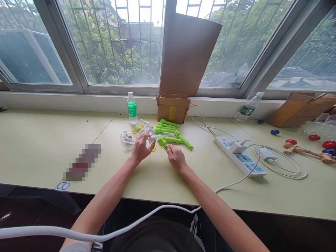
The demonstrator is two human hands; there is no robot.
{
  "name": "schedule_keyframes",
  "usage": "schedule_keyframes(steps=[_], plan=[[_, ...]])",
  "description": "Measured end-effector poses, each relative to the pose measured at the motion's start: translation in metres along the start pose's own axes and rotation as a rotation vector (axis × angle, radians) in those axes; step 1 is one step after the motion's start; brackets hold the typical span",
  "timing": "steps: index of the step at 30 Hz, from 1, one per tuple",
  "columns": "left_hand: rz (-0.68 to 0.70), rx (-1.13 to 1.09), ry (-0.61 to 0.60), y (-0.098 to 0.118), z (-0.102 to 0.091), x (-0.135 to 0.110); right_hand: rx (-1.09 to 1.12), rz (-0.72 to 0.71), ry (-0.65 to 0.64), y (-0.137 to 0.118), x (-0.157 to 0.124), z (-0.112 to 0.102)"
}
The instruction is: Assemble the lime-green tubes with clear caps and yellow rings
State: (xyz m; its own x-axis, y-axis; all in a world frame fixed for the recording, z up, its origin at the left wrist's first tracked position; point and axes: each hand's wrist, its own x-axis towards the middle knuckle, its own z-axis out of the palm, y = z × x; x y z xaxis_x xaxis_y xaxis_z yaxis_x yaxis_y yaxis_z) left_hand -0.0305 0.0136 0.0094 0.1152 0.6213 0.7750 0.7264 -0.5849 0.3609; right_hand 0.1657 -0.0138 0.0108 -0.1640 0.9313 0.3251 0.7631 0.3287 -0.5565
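Observation:
My left hand (142, 148) pinches a small clear plastic tube piece (155, 137). It meets the wide end of a bright green handle-shaped plastic tube (162, 142), and I cannot tell whether the two are joined. The tube's narrow end is hidden in my closed right hand (176, 157). Just beyond my hands lie several more green tubes (185, 140) in a loose pile. Clear plastic parts (128, 142) and yellow rings (135, 132) are scattered to the left, partly hidden behind my left hand.
A water bottle (132, 109) and cardboard box (172, 109) stand at the back. Rightward are a power strip (240, 156) with cables, another bottle (247, 110) and wooden toys with coloured balls (313, 137). A white cable (126, 229) crosses in front of me.

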Motion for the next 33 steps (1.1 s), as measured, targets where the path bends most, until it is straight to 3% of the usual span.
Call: schedule_keyframes(steps=[14, 21, 26, 29, 33], plan=[[-0.010, 0.010, 0.030, -0.0027, -0.0039, 0.0021, 0.014, -0.008, 0.005, 0.0011, -0.0010, 0.0007], [0.090, -0.005, -0.065, 0.0017, -0.0071, 0.0038, -0.044, -0.014, -0.015, 0.0025, -0.0004, 0.0033], [0.177, 0.142, -0.166, 0.0055, -0.0072, 0.0035, -0.078, -0.021, -0.025, 0.0025, -0.0007, 0.0043], [0.177, 0.210, -0.119, 0.0027, -0.0066, 0.0035, -0.080, -0.024, -0.021, 0.0027, -0.0007, 0.0043], [0.049, 0.257, 0.024, -0.0036, -0.0069, 0.0042, -0.085, -0.021, -0.019, 0.0032, -0.0002, 0.0038]])
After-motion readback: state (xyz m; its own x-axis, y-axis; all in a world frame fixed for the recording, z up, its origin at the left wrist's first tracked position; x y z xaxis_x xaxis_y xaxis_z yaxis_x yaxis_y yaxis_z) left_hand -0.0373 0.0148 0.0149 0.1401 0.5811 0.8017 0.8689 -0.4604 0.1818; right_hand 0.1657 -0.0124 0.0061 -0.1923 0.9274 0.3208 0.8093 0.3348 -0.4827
